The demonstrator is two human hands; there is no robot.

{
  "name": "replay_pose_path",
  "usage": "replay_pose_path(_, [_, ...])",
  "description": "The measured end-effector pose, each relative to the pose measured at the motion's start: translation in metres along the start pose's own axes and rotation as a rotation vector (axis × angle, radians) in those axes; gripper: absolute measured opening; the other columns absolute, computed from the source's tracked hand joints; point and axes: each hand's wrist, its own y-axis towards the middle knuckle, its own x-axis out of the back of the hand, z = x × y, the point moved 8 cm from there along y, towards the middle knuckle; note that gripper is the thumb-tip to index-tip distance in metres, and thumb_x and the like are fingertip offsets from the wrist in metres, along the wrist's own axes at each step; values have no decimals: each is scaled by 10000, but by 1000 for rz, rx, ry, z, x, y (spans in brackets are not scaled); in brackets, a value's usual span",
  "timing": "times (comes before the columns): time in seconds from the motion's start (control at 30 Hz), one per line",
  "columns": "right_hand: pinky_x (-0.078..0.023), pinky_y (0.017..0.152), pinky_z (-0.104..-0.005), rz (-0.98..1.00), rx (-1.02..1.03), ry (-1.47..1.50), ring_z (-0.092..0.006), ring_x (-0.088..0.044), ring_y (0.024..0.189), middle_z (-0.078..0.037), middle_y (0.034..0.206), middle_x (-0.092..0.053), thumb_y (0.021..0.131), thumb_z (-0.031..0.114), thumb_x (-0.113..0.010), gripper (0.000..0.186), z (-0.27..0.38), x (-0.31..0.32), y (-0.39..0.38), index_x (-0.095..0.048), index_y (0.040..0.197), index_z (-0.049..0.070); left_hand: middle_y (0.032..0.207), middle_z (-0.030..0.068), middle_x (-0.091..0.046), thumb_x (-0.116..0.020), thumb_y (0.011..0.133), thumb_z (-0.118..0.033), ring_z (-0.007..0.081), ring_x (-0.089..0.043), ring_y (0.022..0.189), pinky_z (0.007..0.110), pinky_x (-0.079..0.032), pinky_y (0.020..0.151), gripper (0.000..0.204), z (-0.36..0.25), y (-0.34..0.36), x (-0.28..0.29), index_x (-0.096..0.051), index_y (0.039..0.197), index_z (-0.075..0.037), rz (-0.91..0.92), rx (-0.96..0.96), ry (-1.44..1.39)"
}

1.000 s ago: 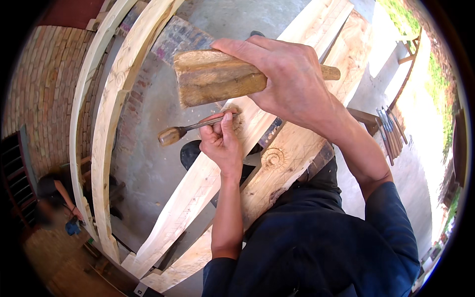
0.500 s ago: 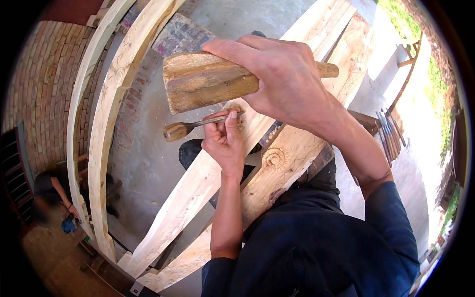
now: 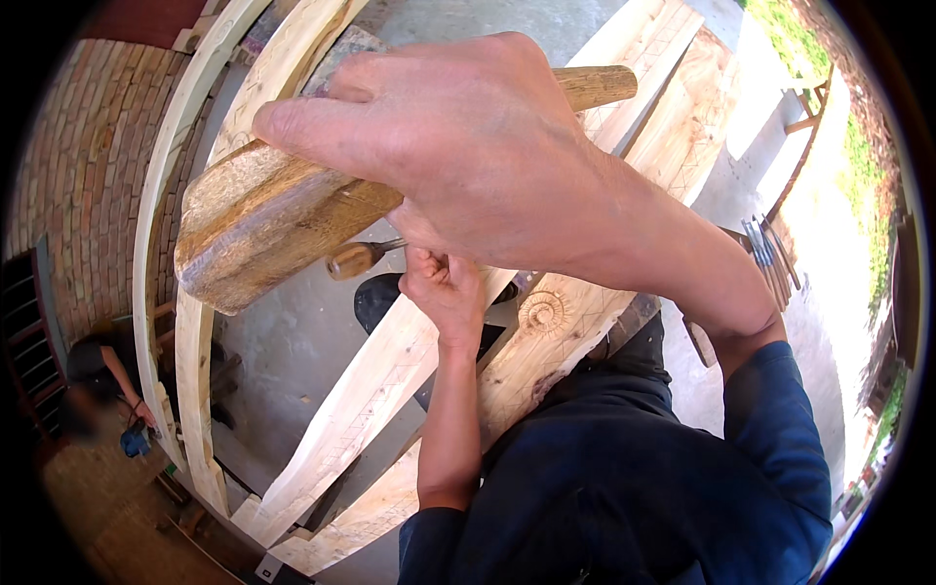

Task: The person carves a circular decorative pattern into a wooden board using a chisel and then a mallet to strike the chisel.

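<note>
My right hand (image 3: 468,146) is wrapped round a wooden mallet (image 3: 273,224), raised high, its thick head out to the left. Below it, my left hand (image 3: 447,297) grips a chisel, whose round wooden handle (image 3: 351,260) points left. The right hand hides the chisel's blade and tip. Under the left hand runs a pale timber beam (image 3: 375,366) with pencilled zigzag lines. Beside it on the right lies a second beam (image 3: 517,375) bearing a carved spiral rosette (image 3: 543,311).
More chisels (image 3: 770,258) lie in a row on the right. Two long curved beams (image 3: 161,210) stretch along the left, before a brick wall (image 3: 88,146). Another person (image 3: 102,385) is at the lower left with a blue object. A sunlit grass edge (image 3: 858,156) borders the right.
My right hand has lifted the mallet closer to the view and to the left, tilting its head downward. It now covers the chisel's shaft and the carving spot. My left hand has barely moved.
</note>
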Motion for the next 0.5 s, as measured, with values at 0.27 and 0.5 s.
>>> replay_pose_path(0.27, [-589, 638, -414, 267, 263, -90, -286, -777, 882, -69, 873, -729, 701, 146, -843, 467, 31, -62, 14, -751, 1159, 145, 753, 75, -722, -885, 820, -87, 173, -686, 736, 359, -530, 701, 236, -12, 4, -2, -696, 878, 42, -18, -160, 311])
replay_pose_path(0.5, [-613, 683, -396, -3, 251, -43, -270, -792, 848, -84, 801, -763, 673, 161, -811, 196, 31, -22, 14, -783, 853, 89, 817, 74, -766, -895, 842, -121, 226, -703, 717, 361, -543, 738, 267, -10, 1, 4, -703, 946, 33, -67, -175, 228])
